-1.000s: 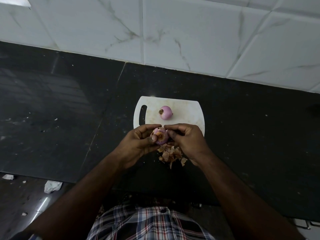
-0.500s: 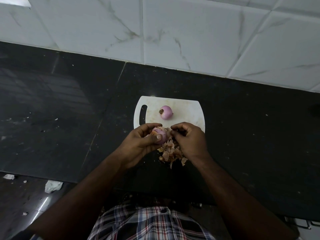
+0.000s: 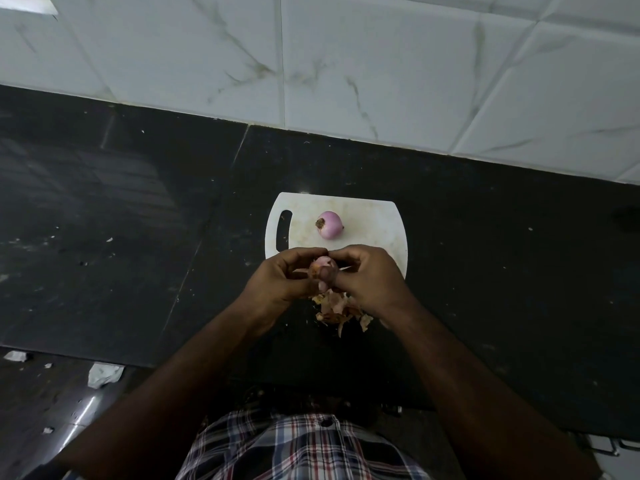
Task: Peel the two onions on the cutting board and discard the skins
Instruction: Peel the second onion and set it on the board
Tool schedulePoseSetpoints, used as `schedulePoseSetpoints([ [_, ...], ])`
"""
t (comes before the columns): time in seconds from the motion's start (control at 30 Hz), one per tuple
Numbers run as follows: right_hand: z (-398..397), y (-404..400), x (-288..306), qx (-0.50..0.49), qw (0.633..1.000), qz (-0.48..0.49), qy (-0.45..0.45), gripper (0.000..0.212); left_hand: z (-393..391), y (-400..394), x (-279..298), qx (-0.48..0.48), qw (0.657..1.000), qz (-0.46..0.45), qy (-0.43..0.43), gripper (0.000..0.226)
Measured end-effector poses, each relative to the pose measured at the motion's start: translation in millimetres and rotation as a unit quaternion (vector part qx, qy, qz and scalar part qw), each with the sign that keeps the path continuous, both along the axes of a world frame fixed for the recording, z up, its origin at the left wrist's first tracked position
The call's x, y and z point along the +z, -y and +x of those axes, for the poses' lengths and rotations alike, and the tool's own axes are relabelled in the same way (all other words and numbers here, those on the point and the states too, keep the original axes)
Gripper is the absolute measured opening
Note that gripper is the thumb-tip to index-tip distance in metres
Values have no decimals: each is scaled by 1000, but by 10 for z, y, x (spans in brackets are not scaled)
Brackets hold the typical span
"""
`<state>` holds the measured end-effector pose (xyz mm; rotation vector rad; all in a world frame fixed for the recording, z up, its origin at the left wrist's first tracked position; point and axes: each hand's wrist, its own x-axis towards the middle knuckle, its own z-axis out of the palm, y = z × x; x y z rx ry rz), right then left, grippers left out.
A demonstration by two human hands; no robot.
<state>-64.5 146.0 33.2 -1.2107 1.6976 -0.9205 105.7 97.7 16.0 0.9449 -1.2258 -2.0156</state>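
- Holding the second onion [image 3: 323, 264] over the near edge of the cutting board [image 3: 367, 216], both hands meet around it.
- The left hand [image 3: 282, 284] cups the onion from the left, fingers curled over its far side and thumb laid across its near side.
- The right hand [image 3: 369, 277] closes in from the right, its fingertips pinching at the onion's skin; a thin strip of skin sticks out between the fingers.
- Most of this onion is hidden by the fingers, with only a pale pink patch and some brown skin showing.
- The peeled onion [image 3: 329, 225] lies alone on the white board, near its middle, root end turned to the left, well apart from the hands.
- A heap of skins [image 3: 341, 311] sits on the black counter [image 3: 138, 237] just off the board's near edge, under the hands.
- The board's handle slot is at its left end.
- White marbled wall tiles [image 3: 346, 64] run along the counter's far edge.
- A checked shirt [image 3: 298, 448] shows at the bottom.
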Motion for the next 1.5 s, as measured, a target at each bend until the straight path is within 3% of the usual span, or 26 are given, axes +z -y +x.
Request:
schedulePoseSetpoints([
  [0.2, -31, -9, -63, -28, 993, -3, 111, 44, 39, 9, -18, 12, 999, -41, 24, 53],
  [0.33, -35, -16, -59, -40, 986, 12, 163, 15, 81, -4, -46, 7, 999, -32, 13, 53],
  [0.47, -28, -20, -9, -53, 983, 22, 173, 13, 70, -12, -15, 8, 998, -55, 33, 54],
  [0.6, 49, -3, -19, -27, 997, 22, 64, 33, 50, -4, 15, 5, 995, -80, 66, 55],
  [0.8, 27, -4, -35, -58, 983, 19, 171, 17, 85, 29, -10, -1, 994, -81, 72, 54],
  [1.03, -16, -29, -27, -40, 982, 28, 181, 12, 70, 8, -1, -8, 997, -59, 53, 55],
  [1.13, 11, -40, -62, -20, 989, 14, 147, 25, 43, 11, 0, -5, 997, -56, 56, 62],
  [1.27, 10, -54, -88, -52, 983, 0, 177, 38, 56, 34, -20, -1, 995, -46, 87, 57],
  [1.5, 99, -52, -39, -117, 971, -24, 207, 12, 55, -4, -35, -9, 997, -36, 66, 51],
])
